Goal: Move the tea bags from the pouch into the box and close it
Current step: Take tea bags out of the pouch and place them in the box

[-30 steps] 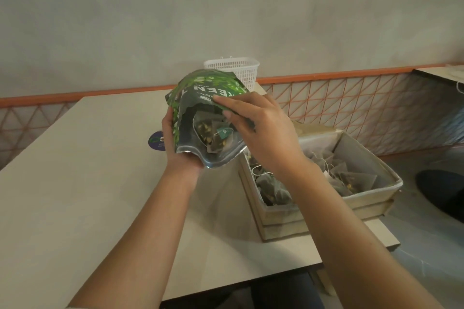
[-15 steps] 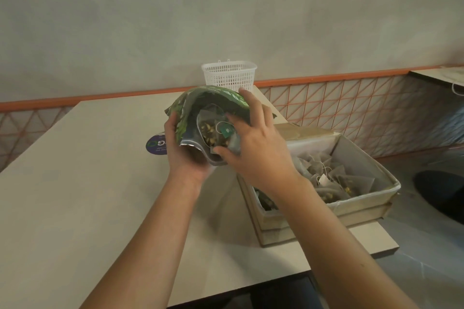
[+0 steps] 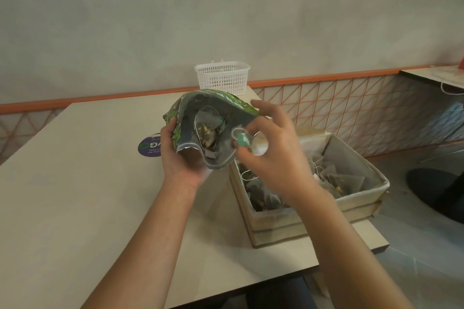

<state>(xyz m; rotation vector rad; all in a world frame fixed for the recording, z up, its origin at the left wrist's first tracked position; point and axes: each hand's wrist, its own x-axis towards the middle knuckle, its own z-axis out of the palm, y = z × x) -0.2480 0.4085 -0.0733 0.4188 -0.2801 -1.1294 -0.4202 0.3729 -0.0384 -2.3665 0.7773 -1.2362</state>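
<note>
My left hand [image 3: 181, 155] grips a green foil pouch [image 3: 213, 105] above the table, its mouth tilted open toward me. Mesh tea bags [image 3: 206, 128] show inside it. My right hand [image 3: 273, 148] is at the pouch mouth, thumb and fingers pinching a tea bag's green paper tag [image 3: 242, 138] and string. To the right stands the open beige box [image 3: 361, 198] at the table's right edge, with several pyramid tea bags [image 3: 336, 175] lying inside. Its lid is not visible.
A white plastic basket [image 3: 222, 78] stands at the table's [image 3: 75, 183] far edge. A round purple sticker [image 3: 149, 146] lies on the table behind my left hand. An orange-trimmed mesh partition [image 3: 351, 108] runs behind. A dark shoe [image 3: 437, 190] is on the floor at right.
My right hand has drawn back out of the pouch mouth toward the right, now pinching a tea bag tag. The pouch has tilted more open in my left hand.
</note>
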